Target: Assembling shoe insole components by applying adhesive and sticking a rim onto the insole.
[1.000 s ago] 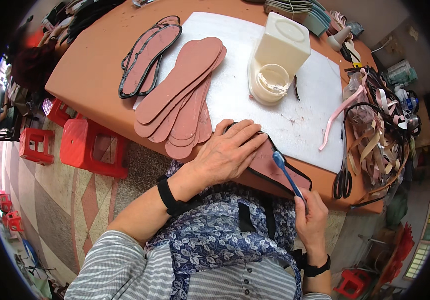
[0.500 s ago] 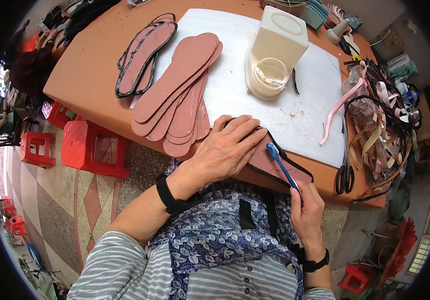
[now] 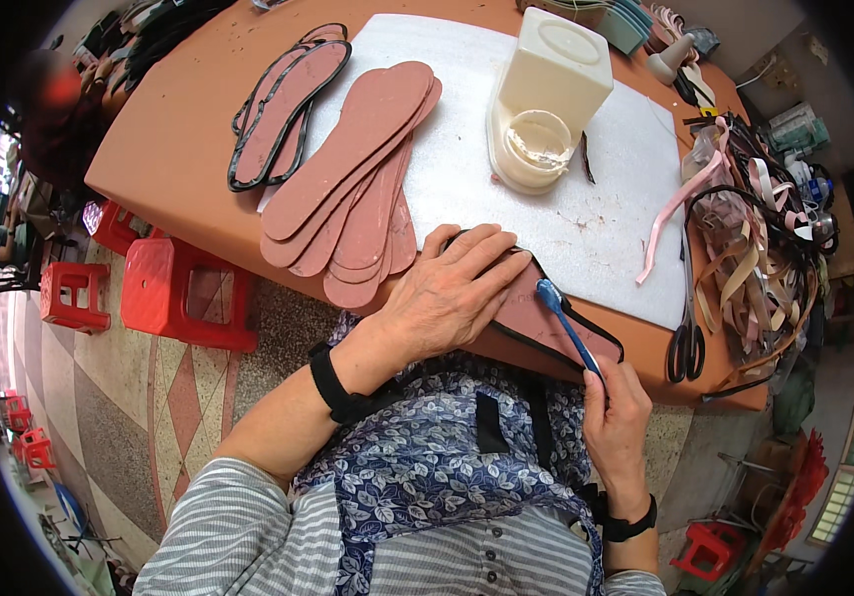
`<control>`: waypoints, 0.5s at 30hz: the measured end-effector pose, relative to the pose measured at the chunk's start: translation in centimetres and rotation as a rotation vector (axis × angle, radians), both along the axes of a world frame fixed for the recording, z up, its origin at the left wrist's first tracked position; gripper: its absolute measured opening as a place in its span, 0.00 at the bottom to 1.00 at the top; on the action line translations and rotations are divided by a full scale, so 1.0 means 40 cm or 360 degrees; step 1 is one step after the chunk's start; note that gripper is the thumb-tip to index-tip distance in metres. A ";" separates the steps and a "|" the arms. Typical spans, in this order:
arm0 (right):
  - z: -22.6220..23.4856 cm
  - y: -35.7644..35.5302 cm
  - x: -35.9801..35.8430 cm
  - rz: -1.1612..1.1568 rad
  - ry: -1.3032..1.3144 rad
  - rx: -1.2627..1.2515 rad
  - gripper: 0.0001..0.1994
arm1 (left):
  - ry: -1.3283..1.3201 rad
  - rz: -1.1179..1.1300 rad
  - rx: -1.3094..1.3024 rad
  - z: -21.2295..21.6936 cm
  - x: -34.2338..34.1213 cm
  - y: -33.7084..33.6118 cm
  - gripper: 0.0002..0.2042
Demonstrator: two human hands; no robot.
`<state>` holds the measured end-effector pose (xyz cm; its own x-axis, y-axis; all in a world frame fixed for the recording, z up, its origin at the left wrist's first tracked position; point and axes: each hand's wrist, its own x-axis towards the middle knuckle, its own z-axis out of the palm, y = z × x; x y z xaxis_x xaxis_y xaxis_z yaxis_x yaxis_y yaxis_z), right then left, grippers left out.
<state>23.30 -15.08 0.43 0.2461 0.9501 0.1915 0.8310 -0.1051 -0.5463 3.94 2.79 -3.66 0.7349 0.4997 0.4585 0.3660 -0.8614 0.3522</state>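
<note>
A pink-brown insole [image 3: 524, 316] with a black edge strip lies at the near table edge. My left hand [image 3: 462, 288] rests on its left part, fingers stretched flat and partly covering it. In my right hand [image 3: 616, 417] is a blue toothbrush [image 3: 573, 334], gripped by its handle; its pale-tipped head is over the insole's surface. Beyond my left hand, a fanned stack of plain pink-brown insoles [image 3: 347, 169] lies partly on a white foam sheet [image 3: 447, 60]. Farther left are several black-edged insoles [image 3: 298, 94].
A cream plastic container [image 3: 556, 79] with a round, white-smeared cup front stands on the foam sheet. Black-handled scissors [image 3: 686, 353] lie near the right edge, beside tangled strips [image 3: 745, 228]. Red stools [image 3: 163, 288] stand left of the table; another person's arm shows far left.
My right hand and the toothbrush have shifted slightly to the right along the insole. My left hand stays in place.
</note>
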 end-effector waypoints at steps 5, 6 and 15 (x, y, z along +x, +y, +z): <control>0.009 -0.004 0.001 -0.0027 0.0006 -0.0029 0.07 | -0.0005 0.0000 0.0001 -0.002 -0.001 0.000 0.22; 0.011 -0.004 0.001 -0.0025 -0.0010 -0.0031 0.07 | -0.0003 0.0000 -0.0001 -0.003 0.000 0.001 0.21; 0.016 -0.009 0.000 -0.0026 -0.0058 -0.0069 0.06 | -0.0006 -0.0001 0.0004 -0.003 -0.002 0.001 0.21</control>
<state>23.29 -15.42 1.05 0.2554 0.9536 0.1595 0.8482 -0.1418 -0.5103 3.88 2.84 -3.78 0.7332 0.4982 0.4629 0.3643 -0.8625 0.3514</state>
